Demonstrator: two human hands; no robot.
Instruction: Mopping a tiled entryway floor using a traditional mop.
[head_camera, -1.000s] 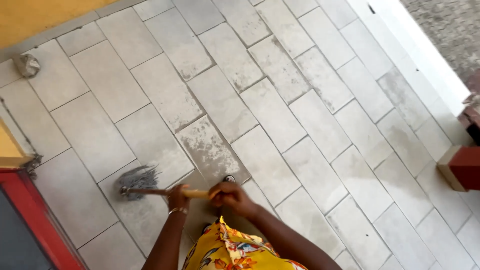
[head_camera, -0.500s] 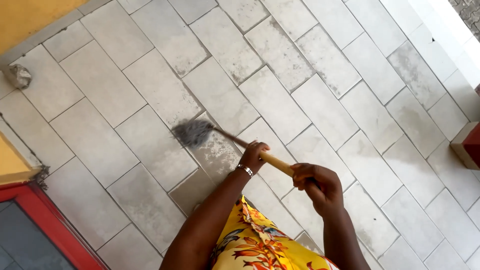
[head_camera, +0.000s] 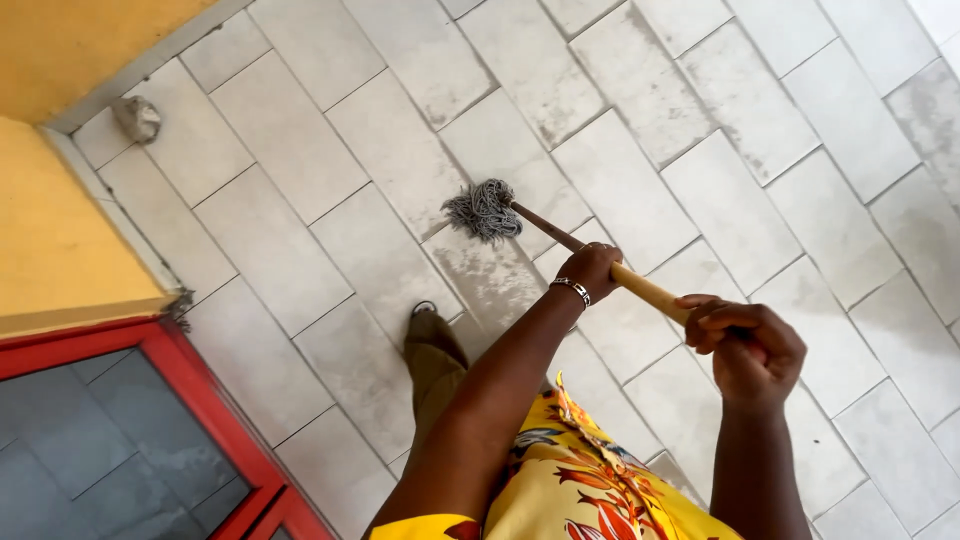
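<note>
Where the mop (head_camera: 560, 235) meets the floor, its grey string head (head_camera: 483, 210) rests on a pale rectangular tile, at the edge of a darker damp patch. The wooden handle (head_camera: 640, 288) slants from the head down to the right, towards the person. The left hand (head_camera: 590, 270), with a metal bracelet (head_camera: 572, 291) at the wrist, is closed around the handle lower down, nearer the head; the right hand (head_camera: 745, 340) is clenched on the upper end. The two hands sit apart along the handle. A yellow floral garment (head_camera: 580, 480) fills the lower middle. One shoe (head_camera: 432, 345) stands on the tiled floor (head_camera: 300, 140) left of the arm. A yellow wall (head_camera: 60, 240) and a red-framed door (head_camera: 150, 440) occupy the left side, and a small grey crumpled lump (head_camera: 137, 118) lies by the wall's base.
</note>
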